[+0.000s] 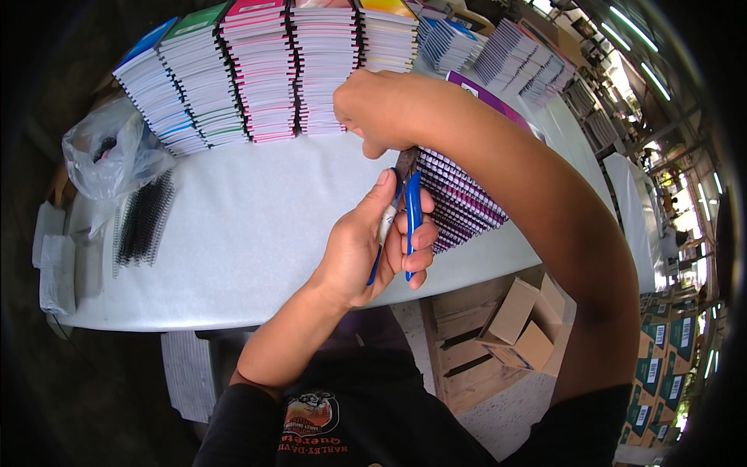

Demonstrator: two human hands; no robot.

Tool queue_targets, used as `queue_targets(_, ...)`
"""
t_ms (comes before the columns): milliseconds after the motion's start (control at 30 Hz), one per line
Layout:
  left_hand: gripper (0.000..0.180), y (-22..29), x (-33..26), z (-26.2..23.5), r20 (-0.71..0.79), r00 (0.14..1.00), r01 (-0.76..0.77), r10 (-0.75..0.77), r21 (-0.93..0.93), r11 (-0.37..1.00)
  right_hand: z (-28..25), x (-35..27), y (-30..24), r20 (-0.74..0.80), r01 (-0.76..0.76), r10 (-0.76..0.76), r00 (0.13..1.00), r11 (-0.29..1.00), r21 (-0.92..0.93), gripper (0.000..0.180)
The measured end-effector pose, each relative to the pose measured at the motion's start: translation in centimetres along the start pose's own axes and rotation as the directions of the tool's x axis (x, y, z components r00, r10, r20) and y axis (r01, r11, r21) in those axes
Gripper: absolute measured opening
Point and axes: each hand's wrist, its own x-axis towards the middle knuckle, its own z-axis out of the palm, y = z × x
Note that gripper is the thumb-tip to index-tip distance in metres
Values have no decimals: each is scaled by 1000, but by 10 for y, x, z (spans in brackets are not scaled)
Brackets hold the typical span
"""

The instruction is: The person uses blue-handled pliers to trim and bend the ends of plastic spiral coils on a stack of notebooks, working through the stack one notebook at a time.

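Observation:
Blue-handled cutting pliers (pixel 413 226) rest in my left hand (pixel 350 245), its fingers wrapped around the grips. The dark jaws point away from me, just below my right hand (pixel 381 109). That hand is curled closed above the table, knuckles up. Its fingertips are mostly turned from view, so what they pinch cannot be made out. Beneath my right forearm stands a stack of spiral-bound notebooks (pixel 459 194) with dark coils and purple-edged pages. Part of a purple cover (pixel 498 101) shows beyond the forearm, which hides the rest of the stack.
Tall stacks of bound books (pixel 327 78) line the table's (pixel 257 233) far side. At left, a clear plastic bag (pixel 113 148) lies by a bundle of black spiral coils (pixel 144 222). An open cardboard box (pixel 521 323) sits below the near right edge; more cartons (pixel 661 366) stand farther right.

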Motion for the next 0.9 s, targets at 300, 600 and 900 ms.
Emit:
queue_targets(300, 58, -2, 12, 39, -274, 962, 42, 19, 215, 976, -1, 5, 10, 12, -79, 78, 997, 993, 82, 19)
queue_targets(600, 58, -2, 6, 7, 27, 999, -22, 20, 85, 996, 0, 7, 11, -65, -109, 124, 990, 974, 197, 20)
queue_targets(900, 63, -2, 17, 31, -127, 992, 12, 15, 208, 978, -10, 0, 9, -109, -124, 163, 981, 947, 295, 21)
